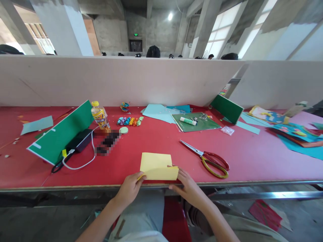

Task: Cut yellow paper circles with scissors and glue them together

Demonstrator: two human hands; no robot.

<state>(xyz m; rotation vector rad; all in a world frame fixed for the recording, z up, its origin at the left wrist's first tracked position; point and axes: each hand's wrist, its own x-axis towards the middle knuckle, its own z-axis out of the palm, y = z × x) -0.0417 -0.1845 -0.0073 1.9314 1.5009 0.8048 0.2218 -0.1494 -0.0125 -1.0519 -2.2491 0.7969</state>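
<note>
A yellow sheet of paper [155,163] lies at the near edge of the red table [252,158], its front edge folded up. My left hand [130,188] pinches the paper's lower left corner. My right hand [186,185] pinches the folded flap at its lower right corner. Both hands are closed on the paper.
Red-and-yellow-handled scissors [208,158] lie right of the paper. Behind are a glue stick [188,121] on a green cutting mat [199,125], folded coloured paper pieces [130,121], a yellow bottle [99,116], a green board [60,134], a black device with a white cable [79,141], blue paper sheets [160,112] and a white partition [113,80].
</note>
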